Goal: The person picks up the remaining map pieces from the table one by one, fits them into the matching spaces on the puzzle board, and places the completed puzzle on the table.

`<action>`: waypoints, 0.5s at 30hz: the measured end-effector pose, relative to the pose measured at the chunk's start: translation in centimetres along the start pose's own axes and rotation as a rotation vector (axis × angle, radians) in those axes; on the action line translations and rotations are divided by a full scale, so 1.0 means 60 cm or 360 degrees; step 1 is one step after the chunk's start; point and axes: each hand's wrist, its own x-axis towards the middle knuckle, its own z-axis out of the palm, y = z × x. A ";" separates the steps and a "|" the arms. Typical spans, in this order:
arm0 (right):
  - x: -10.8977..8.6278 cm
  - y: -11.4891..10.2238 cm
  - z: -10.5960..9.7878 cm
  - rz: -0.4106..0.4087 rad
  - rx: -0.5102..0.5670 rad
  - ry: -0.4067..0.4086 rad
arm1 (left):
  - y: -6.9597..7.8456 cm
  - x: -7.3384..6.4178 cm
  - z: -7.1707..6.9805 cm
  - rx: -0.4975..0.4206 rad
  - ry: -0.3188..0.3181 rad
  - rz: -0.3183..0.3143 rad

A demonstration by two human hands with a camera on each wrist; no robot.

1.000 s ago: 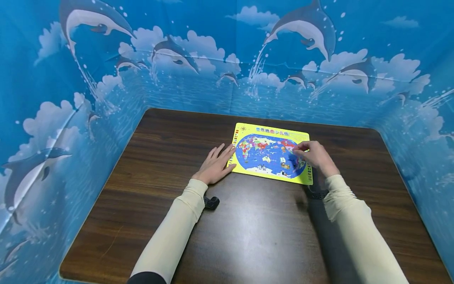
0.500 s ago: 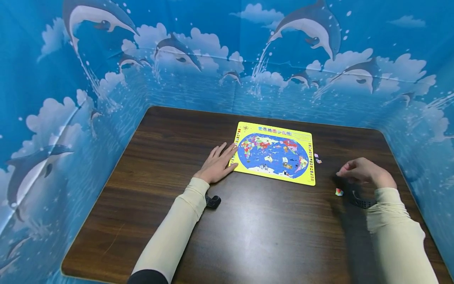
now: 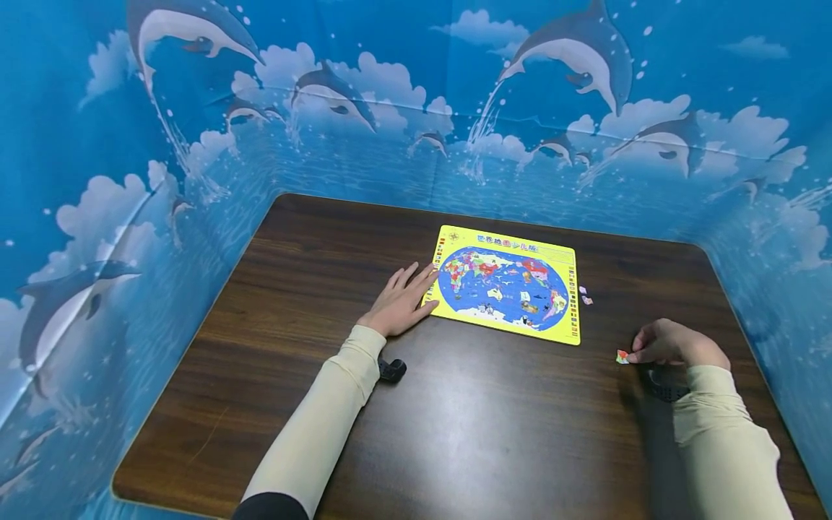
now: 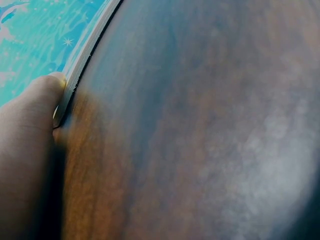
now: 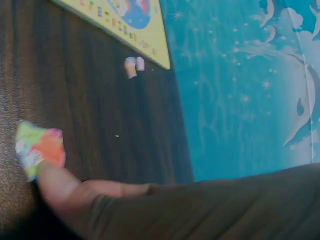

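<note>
A yellow-bordered world map puzzle board [image 3: 573, 328] lies on the brown table in the head view. My left hand [image 3: 401, 300] rests flat with spread fingers over its left edge; in the left wrist view the thumb [image 4: 42, 92] is at the board's rim. To the right of the board, my right hand [image 3: 679, 345] is low over the table, its thumb and fingertips pinching a small colourful puzzle piece [image 3: 622, 357]. Close up in the right wrist view, the piece [image 5: 41, 147] shows green, orange and white, and the thumb [image 5: 57, 185] overlaps its lower edge.
Two small pale puzzle pieces [image 3: 587, 300] lie on the dark wood table [image 3: 312, 303] just right of the board. A blue curtain [image 3: 364, 166] printed with dolphins stands close behind the table and along its sides. Black wrist straps [image 3: 392, 370] show below the sleeves.
My right hand has left the board's right part, moved right and lowered to the colourful puzzle piece, which it now pinches. The left hand has stayed on the board's left edge.
</note>
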 end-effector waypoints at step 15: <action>0.042 -0.005 0.036 -0.0108 0.0040 0.0624 | -0.003 0.001 0.004 -0.0002 -0.0018 -0.0020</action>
